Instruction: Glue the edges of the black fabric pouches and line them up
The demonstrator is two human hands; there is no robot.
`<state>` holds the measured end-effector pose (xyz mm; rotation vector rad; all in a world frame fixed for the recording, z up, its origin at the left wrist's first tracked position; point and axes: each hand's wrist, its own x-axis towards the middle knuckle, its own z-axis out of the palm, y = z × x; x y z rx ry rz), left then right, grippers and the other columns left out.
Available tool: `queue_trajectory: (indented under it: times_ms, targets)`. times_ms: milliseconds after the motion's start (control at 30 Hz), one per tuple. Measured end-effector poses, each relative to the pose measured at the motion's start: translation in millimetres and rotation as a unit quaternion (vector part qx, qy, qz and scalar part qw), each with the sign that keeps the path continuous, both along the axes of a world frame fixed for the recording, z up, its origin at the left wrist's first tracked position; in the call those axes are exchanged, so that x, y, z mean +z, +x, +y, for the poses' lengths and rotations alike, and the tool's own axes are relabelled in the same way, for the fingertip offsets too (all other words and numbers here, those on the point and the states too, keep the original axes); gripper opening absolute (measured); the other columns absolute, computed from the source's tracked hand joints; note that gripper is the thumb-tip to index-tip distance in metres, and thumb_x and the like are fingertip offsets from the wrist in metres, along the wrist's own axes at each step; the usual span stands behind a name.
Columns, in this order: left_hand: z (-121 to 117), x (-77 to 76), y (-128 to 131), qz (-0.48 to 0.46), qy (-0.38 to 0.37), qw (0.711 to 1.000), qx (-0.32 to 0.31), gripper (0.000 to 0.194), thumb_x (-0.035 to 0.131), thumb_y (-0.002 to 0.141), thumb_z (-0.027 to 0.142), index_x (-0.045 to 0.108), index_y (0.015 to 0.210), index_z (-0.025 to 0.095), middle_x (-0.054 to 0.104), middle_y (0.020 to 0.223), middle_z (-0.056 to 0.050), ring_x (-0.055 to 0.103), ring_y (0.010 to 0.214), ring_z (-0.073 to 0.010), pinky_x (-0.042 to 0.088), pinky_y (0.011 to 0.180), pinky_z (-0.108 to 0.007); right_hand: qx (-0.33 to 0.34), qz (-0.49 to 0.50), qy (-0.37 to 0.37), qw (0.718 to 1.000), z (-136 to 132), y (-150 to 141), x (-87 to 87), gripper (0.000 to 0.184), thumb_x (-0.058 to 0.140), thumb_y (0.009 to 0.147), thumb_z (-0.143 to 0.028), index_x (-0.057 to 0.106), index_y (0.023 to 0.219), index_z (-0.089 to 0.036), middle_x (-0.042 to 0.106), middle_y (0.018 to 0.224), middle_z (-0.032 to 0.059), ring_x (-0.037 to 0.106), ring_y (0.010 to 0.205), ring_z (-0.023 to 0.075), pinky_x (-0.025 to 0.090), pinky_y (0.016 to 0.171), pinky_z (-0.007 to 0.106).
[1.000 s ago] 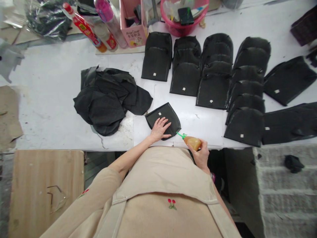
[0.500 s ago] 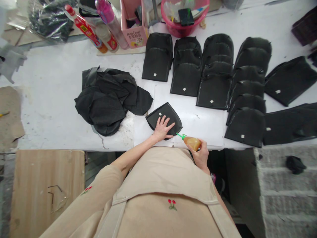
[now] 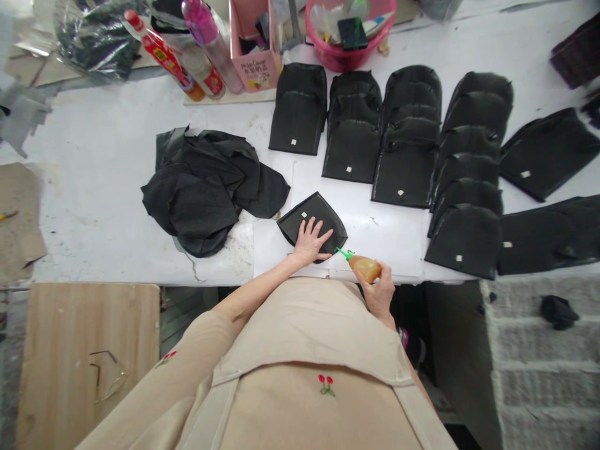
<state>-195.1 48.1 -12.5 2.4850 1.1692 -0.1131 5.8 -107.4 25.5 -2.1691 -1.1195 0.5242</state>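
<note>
A black leather-like piece [image 3: 328, 215] with a small white label lies flat near the table's front edge. My left hand [image 3: 310, 242] rests on it, fingers spread wide. In my right hand [image 3: 380, 290] is a squeeze bottle [image 3: 366, 267] of amber liquid with a thin green nozzle. The nozzle tip points left and meets the piece's lower right edge; any liquid coming out is too small to see.
Left of my hands lies a heap of black fabric pieces [image 3: 201, 187]. Overlapping rows of black labelled pieces [image 3: 407, 169] fill the right side. Bottles [image 3: 164, 56], a pink box [image 3: 255, 72] and a pink basin [image 3: 347, 59] stand at the back. Glasses [image 3: 110, 375] lie on a wooden board [image 3: 60, 337].
The black piece and my left hand have shifted very slightly right. The bottle's nozzle has moved a little up and right along the piece's edge.
</note>
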Motion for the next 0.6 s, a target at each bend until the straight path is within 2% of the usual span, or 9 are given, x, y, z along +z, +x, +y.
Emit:
queue_trajectory:
  times_ms: [167,233,333,433,600]
  targets:
    - [10.4,4.4,-9.2,-0.018,-0.037,0.999,-0.012,0.093,0.082,0.069,0.064,0.054,0.147,0.022,0.04,0.158,-0.021,0.023,0.151,-0.0454,0.015,0.121,-0.065,0.012,-0.002,-0.005,1.0,-1.3,0.7,-1.2,0.068,0.066,0.076,-0.075,0.058,0.116,-0.021,0.068,0.107,0.0094,0.065,0.089,0.0263,0.052,0.081,0.041]
    - [19.7,5.1,-20.5,-0.035,-0.071,0.996,-0.039,0.093,0.083,0.067,0.065,0.056,0.144,0.021,0.041,0.157,-0.02,0.027,0.15,-0.0419,0.018,0.122,-0.062,0.008,0.004,-0.005,1.0,-0.7,1.9,-1.3,0.069,0.066,0.075,-0.076,0.058,0.115,-0.02,0.068,0.106,0.0092,0.065,0.088,0.026,0.052,0.081,0.041]
    - [30.8,3.7,-37.7,-0.055,-0.099,0.99,-0.09,0.086,0.085,0.069,0.057,0.057,0.142,0.022,0.043,0.157,-0.018,0.032,0.15,-0.0357,0.024,0.122,-0.056,0.003,0.015,-0.007,1.0,0.3,3.5,-1.2,0.07,0.067,0.074,-0.076,0.058,0.115,-0.02,0.069,0.105,0.0095,0.065,0.086,0.0258,0.052,0.08,0.041]
    - [31.4,1.3,-45.1,-0.054,-0.08,0.989,-0.107,0.086,0.087,0.07,0.049,0.054,0.145,0.023,0.041,0.159,-0.017,0.032,0.15,-0.0347,0.023,0.123,-0.055,0.009,0.022,-0.011,1.0,-0.9,3.2,-1.1,0.07,0.067,0.073,-0.076,0.058,0.114,-0.02,0.069,0.105,0.0095,0.065,0.085,0.0257,0.052,0.079,0.04]
    - [22.0,-0.2,-39.9,-0.042,-0.049,0.994,-0.089,0.089,0.087,0.071,0.048,0.052,0.147,0.021,0.041,0.158,-0.019,0.03,0.151,-0.0359,0.023,0.123,-0.056,0.022,0.032,-0.021,0.999,-7.2,-1.0,-2.7,0.068,0.068,0.074,-0.075,0.058,0.115,-0.021,0.069,0.105,0.0089,0.065,0.085,0.0252,0.053,0.08,0.04]
